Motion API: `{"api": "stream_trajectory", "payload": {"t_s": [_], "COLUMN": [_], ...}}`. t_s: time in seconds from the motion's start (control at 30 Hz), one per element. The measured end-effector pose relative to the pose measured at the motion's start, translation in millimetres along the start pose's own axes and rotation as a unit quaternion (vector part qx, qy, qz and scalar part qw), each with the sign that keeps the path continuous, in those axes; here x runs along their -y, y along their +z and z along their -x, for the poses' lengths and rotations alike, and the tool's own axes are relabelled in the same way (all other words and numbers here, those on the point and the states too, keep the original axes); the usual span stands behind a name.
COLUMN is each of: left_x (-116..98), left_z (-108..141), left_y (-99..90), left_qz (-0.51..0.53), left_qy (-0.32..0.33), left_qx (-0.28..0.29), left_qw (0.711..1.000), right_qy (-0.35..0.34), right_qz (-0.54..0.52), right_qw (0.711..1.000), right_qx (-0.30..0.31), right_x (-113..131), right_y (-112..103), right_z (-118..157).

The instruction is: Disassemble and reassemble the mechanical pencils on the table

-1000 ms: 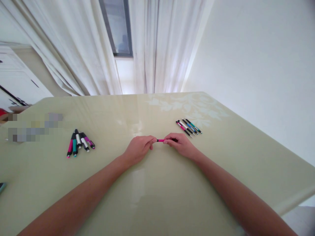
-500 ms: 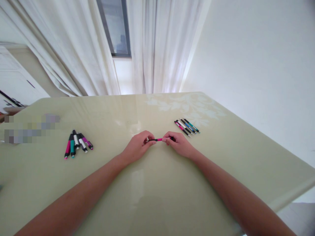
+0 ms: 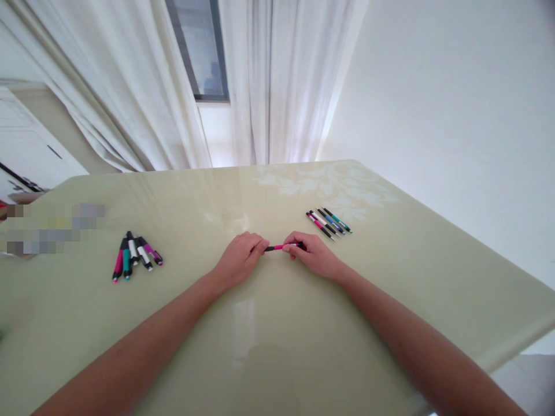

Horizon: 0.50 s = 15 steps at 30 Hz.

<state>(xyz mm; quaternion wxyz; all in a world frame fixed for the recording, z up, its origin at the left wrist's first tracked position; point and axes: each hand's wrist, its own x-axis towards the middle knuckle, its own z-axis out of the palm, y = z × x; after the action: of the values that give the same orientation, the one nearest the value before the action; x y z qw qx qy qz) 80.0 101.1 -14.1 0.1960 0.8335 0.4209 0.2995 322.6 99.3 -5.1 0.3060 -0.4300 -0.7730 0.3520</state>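
Observation:
Between my two hands lies a slim pink-and-black pen (image 3: 278,247), held nearly level just over the tabletop. My left hand (image 3: 238,257) is closed, its thumb and fingers pinching the black end, and the tip is hidden in them. Farther along the barrel, my right hand (image 3: 316,255) grips the pink part and the other end. Just beyond the right hand, several pens (image 3: 328,222) with bare metal tips lie side by side in a slanted row. Off to the left, several thicker pens (image 3: 133,254) in pink, teal, white and purple lie in a loose cluster.
The pale green glossy table (image 3: 269,358) spreads under everything, with its right edge running diagonally. A blurred-out patch (image 3: 56,228) covers something at the far left. White curtains (image 3: 286,81) and a wall stand behind the table.
My left fingers have closed over the pen's tip end, which showed between them before. The right hand keeps its grip. The whole view has shifted slightly.

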Motion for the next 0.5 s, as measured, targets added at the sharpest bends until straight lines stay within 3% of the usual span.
{"api": "stream_trajectory", "payload": {"t_s": [0.5], "left_x": [1.0], "left_z": [-1.1], "left_y": [3.4], "left_qz": [0.004], "left_qy": [0.012], "left_qx": [0.018], "left_qw": [1.000], "right_qy": [-0.008], "right_qz": [0.002], "right_qw": [1.000], "right_qx": [0.011], "right_x": [0.3], "right_y": [-2.4], "right_z": [2.7]}}
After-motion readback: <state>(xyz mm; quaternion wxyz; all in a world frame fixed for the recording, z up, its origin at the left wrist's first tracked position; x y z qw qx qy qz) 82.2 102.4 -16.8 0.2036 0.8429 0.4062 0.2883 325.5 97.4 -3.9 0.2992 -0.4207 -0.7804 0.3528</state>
